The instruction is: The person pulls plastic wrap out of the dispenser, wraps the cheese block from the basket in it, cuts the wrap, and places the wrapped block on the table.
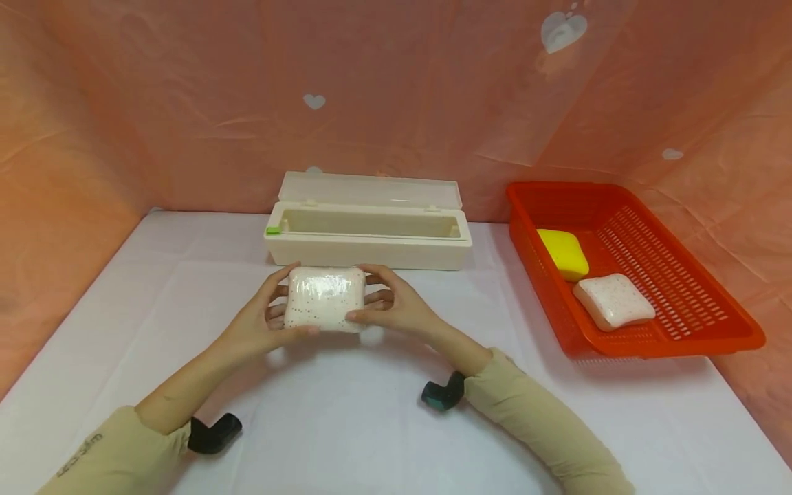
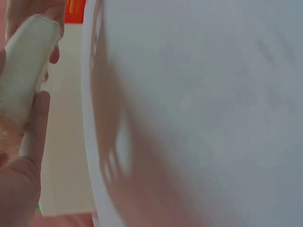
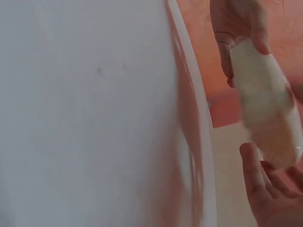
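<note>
A white speckled sponge (image 1: 326, 297) in shiny clear wrap is held up above the table, in front of the long white box (image 1: 371, 251). My left hand (image 1: 262, 323) grips its left end, with the thumb along the lower edge and fingers behind. At the right end is my right hand (image 1: 396, 307), its thumb by the front face and fingers behind. Edge-on, the sponge (image 2: 31, 61) appears between both hands in the left wrist view. In the right wrist view the right thumb (image 3: 249, 153) lies close to the wrapped sponge (image 3: 260, 94); its contact is hard to tell.
The white box stands at the back with its lid (image 1: 371, 190) raised. On the right, a red plastic basket (image 1: 538, 289) holds a yellow sponge (image 1: 564, 253) and another white speckled sponge (image 1: 614, 300). White cloth (image 1: 346, 426) covers the table; a pink-orange curtain (image 1: 396, 82) hangs behind.
</note>
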A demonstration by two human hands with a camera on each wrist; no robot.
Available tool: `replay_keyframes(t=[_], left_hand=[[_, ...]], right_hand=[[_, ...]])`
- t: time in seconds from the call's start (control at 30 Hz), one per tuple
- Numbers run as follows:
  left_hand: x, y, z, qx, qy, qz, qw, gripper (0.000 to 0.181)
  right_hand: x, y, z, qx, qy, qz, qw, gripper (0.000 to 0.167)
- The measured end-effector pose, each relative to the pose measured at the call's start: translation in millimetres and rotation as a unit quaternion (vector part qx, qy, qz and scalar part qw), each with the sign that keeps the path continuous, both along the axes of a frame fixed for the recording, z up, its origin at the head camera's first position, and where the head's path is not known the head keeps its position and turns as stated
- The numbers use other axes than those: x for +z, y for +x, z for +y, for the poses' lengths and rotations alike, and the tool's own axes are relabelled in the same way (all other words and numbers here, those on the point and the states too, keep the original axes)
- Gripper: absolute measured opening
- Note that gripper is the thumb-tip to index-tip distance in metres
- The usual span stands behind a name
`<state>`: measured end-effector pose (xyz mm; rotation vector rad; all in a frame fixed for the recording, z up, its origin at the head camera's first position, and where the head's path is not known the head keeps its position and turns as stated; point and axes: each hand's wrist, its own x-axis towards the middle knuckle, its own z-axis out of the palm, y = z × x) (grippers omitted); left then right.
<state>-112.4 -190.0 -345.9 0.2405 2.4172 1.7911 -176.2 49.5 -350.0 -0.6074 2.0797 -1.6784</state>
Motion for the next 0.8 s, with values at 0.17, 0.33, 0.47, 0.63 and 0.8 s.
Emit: replay_keyframes(t=[0.17,0.33,0.47,0.63,0.8], left_hand=[[3.5,5.0,-16.9,0.007,-0.031,-0.002,0.9995,0.096],[2.9,11.3,-36.8,0.002,-0.057,-0.003,0.9983,0.096],[3.3,15.6,-53.4,0.003,-0.082,-0.001,0.9967,0.096],[2.3,18.5,-73.1,0.009,-0.12,-0.001,0.9927,0.095],[-1.7,19.4,-93.0,0.019,-0.131,-0.009,0.9911,0.094]], right_hand=[[-3.2,2.0,-11,0.047,-0.026,0.008,0.9985,0.092],[-4.9,2.6,-28,0.073,-0.045,0.012,0.9962,0.096],[-7.5,3.3,-46,0.086,-0.058,0.004,0.9946,0.093],[-12.0,5.1,-73,0.07,-0.069,-0.021,0.995,0.081],[-12.5,8.9,-98,0.045,-0.059,-0.034,0.9967,0.069]])
